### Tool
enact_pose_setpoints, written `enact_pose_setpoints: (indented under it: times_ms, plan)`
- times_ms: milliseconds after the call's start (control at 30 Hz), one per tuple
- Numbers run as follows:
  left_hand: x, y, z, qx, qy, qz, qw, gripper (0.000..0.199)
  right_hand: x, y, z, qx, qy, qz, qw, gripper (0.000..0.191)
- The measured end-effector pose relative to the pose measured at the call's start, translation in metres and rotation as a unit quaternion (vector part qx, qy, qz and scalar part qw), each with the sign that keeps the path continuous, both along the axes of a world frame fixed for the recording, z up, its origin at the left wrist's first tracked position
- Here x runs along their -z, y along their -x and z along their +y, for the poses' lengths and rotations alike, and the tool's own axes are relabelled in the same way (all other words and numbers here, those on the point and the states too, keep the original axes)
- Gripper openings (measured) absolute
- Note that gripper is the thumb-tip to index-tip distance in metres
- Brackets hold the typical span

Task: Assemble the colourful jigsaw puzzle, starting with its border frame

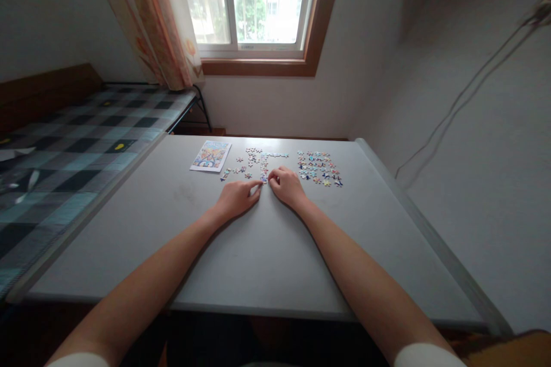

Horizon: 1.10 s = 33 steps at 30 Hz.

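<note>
Small jigsaw pieces lie on the white table, partly joined into an L-shaped strip (264, 161) that runs down and off to the right. My left hand (239, 198) rests on the table with its index finger stretched out, its tip at the strip's lower end, and the thumb apart below. On the strip's other side, my right hand (286, 183) has its fingers curled inward beside that lower end. Whatever its fingertips pinch is too small and hidden to make out. Loose puzzle pieces (318, 166) are spread in rows just right of my right hand.
A printed picture card (210, 156) lies on the table (258, 264), left of more loose pieces (253, 152). A bed with a checked sheet (86, 137) stands along the left. Behind the table are a window (235, 11) and curtain (150, 17); a cable (456, 100) hangs at the right wall.
</note>
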<state>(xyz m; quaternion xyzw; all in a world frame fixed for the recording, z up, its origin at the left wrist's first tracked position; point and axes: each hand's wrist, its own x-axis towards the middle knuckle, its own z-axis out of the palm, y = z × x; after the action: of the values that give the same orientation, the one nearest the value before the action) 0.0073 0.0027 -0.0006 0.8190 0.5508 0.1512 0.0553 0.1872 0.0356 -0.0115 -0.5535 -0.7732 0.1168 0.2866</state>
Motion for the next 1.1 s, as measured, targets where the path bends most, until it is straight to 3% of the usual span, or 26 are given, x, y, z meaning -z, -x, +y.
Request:
enact_pose_setpoints:
  times_ms: [1100]
  plan:
    - [0.0005,0.0000,0.0002,0.008,-0.008,0.002,1.000,0.034,-0.0015,-0.0005,-0.0005,-0.003,0.014,-0.020,1.000,0.019]
